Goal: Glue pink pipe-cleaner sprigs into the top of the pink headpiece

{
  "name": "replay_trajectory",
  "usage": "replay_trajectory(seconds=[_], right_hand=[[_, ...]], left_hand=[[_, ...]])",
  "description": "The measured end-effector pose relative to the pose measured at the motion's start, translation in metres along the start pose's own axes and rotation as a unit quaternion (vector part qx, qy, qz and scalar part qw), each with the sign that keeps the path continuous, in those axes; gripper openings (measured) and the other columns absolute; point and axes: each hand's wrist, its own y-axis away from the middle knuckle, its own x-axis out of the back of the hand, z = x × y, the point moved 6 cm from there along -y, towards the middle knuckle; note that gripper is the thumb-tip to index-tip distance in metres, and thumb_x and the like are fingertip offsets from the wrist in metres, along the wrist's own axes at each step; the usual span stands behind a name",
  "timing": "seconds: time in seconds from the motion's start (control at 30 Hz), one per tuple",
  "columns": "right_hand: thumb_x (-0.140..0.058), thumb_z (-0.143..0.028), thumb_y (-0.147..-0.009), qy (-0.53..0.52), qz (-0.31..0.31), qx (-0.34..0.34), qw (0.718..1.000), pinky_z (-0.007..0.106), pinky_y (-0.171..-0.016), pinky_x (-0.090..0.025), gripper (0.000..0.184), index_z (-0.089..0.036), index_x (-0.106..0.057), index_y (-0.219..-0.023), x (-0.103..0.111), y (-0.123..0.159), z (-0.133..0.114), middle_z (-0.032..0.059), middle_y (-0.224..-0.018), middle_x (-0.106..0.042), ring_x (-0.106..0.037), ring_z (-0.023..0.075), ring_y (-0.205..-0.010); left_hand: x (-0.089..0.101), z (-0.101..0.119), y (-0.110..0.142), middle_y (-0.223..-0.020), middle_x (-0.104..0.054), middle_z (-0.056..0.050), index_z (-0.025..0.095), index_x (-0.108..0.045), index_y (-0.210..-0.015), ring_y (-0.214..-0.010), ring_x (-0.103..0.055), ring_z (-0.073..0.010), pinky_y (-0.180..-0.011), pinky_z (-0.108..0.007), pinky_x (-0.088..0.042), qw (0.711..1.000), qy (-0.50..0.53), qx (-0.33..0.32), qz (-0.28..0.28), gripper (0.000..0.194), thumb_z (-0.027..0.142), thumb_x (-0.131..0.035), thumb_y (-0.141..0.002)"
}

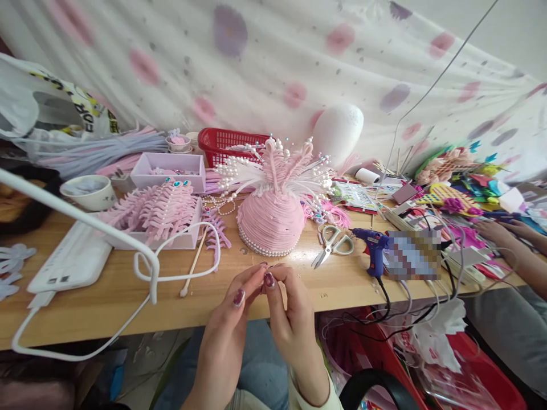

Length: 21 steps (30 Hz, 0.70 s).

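Observation:
My left hand and my right hand meet fingertip to fingertip at the front edge of the wooden table. Both are pinched shut; whatever small thing they hold is hidden between the fingers. Just beyond them stands a pink dome-shaped headpiece trimmed with pearls, white feathers and pink pipe-cleaner loops. Scissors lie to its right, a blue glue gun further right.
A box of pink pipe-cleaner pieces, a white power strip with its cable, a red basket, a white foam head and a bowl crowd the table. Another person's hand rests at the right among colourful craft material.

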Motion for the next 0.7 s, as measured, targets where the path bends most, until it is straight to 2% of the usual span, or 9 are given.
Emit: replay_trajectory(seconds=[0.1,0.3,0.43,0.5,0.6,0.63,0.7], right_hand=[[-0.043,-0.016,-0.100,0.010,0.004,0.004,1.000,0.030,-0.071,-0.049,0.016,-0.022,-0.059,-0.102,-0.002,0.001,0.001,0.0043,-0.090,-0.066,-0.062,0.0164,-0.081],[-0.041,-0.015,-0.100,0.001,0.032,0.001,0.999,0.026,-0.065,-0.049,0.018,-0.023,-0.058,-0.103,-0.004,0.001,0.000,0.0022,-0.084,-0.065,-0.062,0.0143,-0.074],[-0.043,-0.015,-0.100,-0.004,0.089,0.003,0.996,0.025,-0.065,-0.051,0.020,-0.023,-0.061,-0.096,0.009,-0.002,0.010,0.0002,-0.079,-0.064,-0.061,0.0128,-0.071],[-0.048,-0.015,-0.099,0.008,0.111,0.004,0.994,0.028,-0.073,-0.054,0.018,-0.023,-0.064,-0.102,0.019,-0.003,0.020,0.0022,-0.087,-0.070,-0.067,0.0150,-0.080],[-0.058,-0.016,-0.094,0.045,0.118,0.006,0.992,0.043,-0.097,-0.053,0.026,-0.024,-0.067,-0.117,0.034,-0.006,0.036,0.0070,-0.113,-0.075,-0.069,0.0220,-0.108],[-0.061,-0.017,-0.093,0.056,0.125,0.007,0.991,0.048,-0.103,-0.050,0.027,-0.024,-0.069,-0.117,0.038,-0.007,0.040,0.0070,-0.114,-0.075,-0.067,0.0243,-0.115],[-0.067,-0.021,-0.089,0.071,0.152,0.006,0.986,0.057,-0.109,-0.044,0.023,-0.024,-0.073,-0.111,0.047,-0.008,0.046,0.0056,-0.104,-0.079,-0.065,0.0282,-0.120]], left_hand=[[0.002,-0.001,0.001,-0.143,-0.059,-0.004,0.028,-0.076,-0.114,-0.140,-0.042,-0.0312,-0.120,-0.043,-0.029,1.000,-0.020,-0.017,-0.003,0.039,0.052,-0.064,-0.086],[-0.002,-0.003,-0.001,-0.138,-0.064,-0.005,0.028,-0.076,-0.114,-0.141,-0.042,-0.0324,-0.120,-0.048,-0.029,0.994,0.086,0.056,-0.036,0.040,0.053,-0.065,-0.084],[0.003,0.001,-0.006,-0.132,-0.067,-0.006,0.030,-0.076,-0.114,-0.131,-0.052,-0.0289,-0.115,-0.046,-0.037,0.991,0.122,0.049,0.000,0.040,0.051,-0.071,-0.080],[0.010,0.002,-0.009,-0.120,-0.072,-0.006,0.030,-0.076,-0.110,-0.119,-0.060,-0.0246,-0.107,-0.040,-0.046,0.992,0.115,0.033,0.044,0.040,0.043,-0.081,-0.073],[0.018,-0.001,-0.015,-0.081,-0.071,0.000,0.026,-0.078,-0.098,-0.086,-0.068,-0.0154,-0.095,-0.032,-0.053,0.991,0.094,0.014,0.095,0.043,0.025,-0.093,-0.058],[0.020,-0.002,-0.017,-0.071,-0.067,0.003,0.025,-0.078,-0.094,-0.076,-0.067,-0.0130,-0.093,-0.032,-0.054,0.990,0.092,0.008,0.104,0.043,0.022,-0.095,-0.054],[0.022,-0.005,-0.021,-0.061,-0.063,0.005,0.023,-0.078,-0.089,-0.066,-0.065,-0.0117,-0.093,-0.034,-0.055,0.990,0.089,0.002,0.110,0.044,0.023,-0.096,-0.049]])
